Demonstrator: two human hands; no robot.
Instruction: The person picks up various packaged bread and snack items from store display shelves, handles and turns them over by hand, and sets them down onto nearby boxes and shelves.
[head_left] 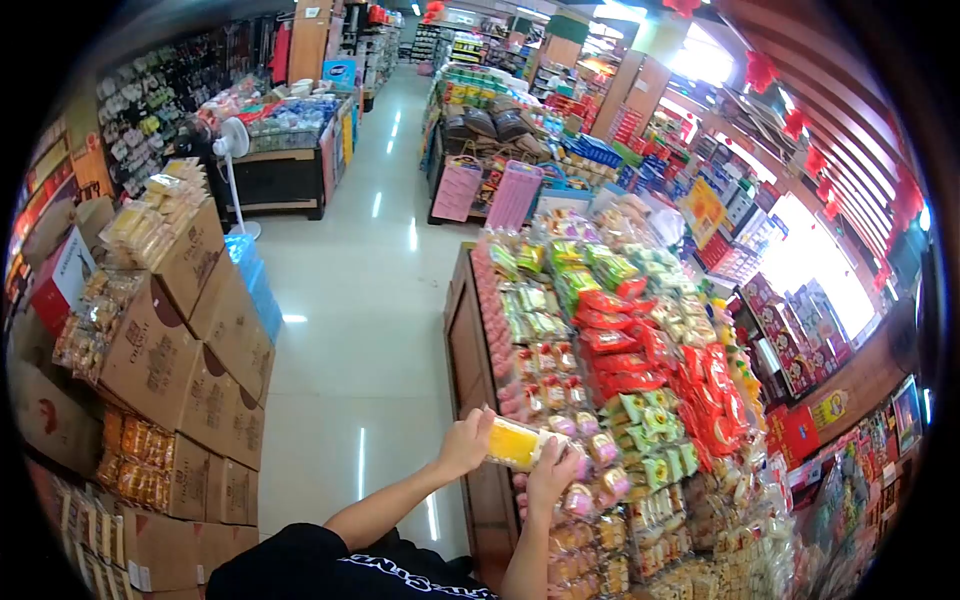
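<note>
A yellow packaged snack (513,442) in clear and white wrapping is held between both hands, above the left edge of a display heaped with wrapped snacks. My left hand (467,443) grips its left end with closed fingers. On the right end, my right hand (553,472) is closed around the pale part of the wrapper. Below and right of the hands lie small packs with pink and purple wrapping (578,500). Red packets (615,345) and green packets (645,420) fill the middle of the display.
Stacked cardboard boxes (150,350) with snack packs on top stand at the left. A tiled aisle (350,330) runs between them and the wooden side of the display (465,340). Further off are a white fan (233,140), pink bags (458,188) and stocked shelves.
</note>
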